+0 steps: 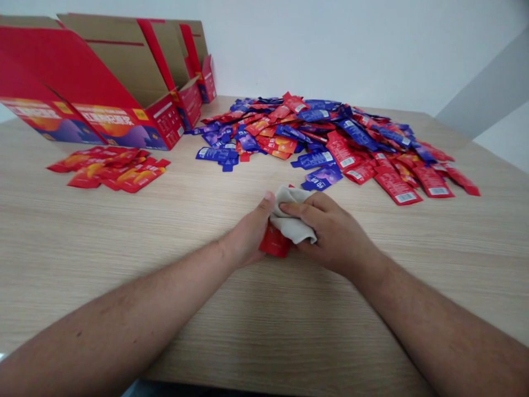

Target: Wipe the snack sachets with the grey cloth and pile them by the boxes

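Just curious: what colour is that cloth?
The cloth is pale beige, best seen in the head view.

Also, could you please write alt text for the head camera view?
A left hand and right hand hold a beige cloth against a red packet on a wooden table. Beyond lies a heap of red and blue packets, with open red cardboard boxes and a few red packets to the left.
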The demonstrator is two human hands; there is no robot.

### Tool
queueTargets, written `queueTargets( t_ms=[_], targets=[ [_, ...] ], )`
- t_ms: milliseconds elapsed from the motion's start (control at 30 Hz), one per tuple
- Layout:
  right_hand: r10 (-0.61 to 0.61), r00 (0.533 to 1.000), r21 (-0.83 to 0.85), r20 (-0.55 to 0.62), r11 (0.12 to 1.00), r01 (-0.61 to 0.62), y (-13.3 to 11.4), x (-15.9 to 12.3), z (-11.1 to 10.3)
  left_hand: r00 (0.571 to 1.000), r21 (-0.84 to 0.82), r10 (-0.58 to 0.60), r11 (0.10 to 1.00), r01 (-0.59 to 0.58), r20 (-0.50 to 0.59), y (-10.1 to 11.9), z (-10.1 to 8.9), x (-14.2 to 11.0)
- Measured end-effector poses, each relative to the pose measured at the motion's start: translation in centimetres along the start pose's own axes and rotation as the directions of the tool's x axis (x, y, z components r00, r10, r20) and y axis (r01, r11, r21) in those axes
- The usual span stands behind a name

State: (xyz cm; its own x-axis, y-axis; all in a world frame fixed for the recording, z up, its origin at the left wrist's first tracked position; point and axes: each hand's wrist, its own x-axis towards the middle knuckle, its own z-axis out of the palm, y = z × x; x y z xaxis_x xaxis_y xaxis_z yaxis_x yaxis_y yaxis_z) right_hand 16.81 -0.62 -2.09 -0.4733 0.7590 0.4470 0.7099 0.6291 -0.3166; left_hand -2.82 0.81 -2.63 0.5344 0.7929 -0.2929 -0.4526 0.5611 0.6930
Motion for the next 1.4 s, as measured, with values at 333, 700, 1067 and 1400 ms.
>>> queueTargets(
  t_ms=[333, 700, 1067, 1400],
  targets=[
    [0.002, 1.000, -0.018, 0.010, 1.000, -0.002, -0.2, 0.1, -0.2, 1.000, 0.016, 0.012, 1.000, -0.012, 0.000, 0.0, 0.3, 0.0],
    [0.034, 0.998, -0.038, -0.044, 0.999, -0.035, -0.1, 0.1, -0.3, 1.000, 0.047, -0.006, 0.999, 0.006, 0.003, -0.2, 0.0, 0.0],
    [-0.091, 0.973, 0.049, 0.213, 0.995, 0.082, -2.8, -0.2, -0.4, 0.992, -0.090, -0.062, 0.995, 0.052, -0.110, 0.6, 0.9, 0.2],
    [-0.078, 0.968, 0.020, 0.238, 0.997, 0.076, -3.0, -0.1, -0.5, 0.964, -0.127, -0.029, 0.992, -0.005, -0.263, 1.5, 0.9, 0.0]
  ],
)
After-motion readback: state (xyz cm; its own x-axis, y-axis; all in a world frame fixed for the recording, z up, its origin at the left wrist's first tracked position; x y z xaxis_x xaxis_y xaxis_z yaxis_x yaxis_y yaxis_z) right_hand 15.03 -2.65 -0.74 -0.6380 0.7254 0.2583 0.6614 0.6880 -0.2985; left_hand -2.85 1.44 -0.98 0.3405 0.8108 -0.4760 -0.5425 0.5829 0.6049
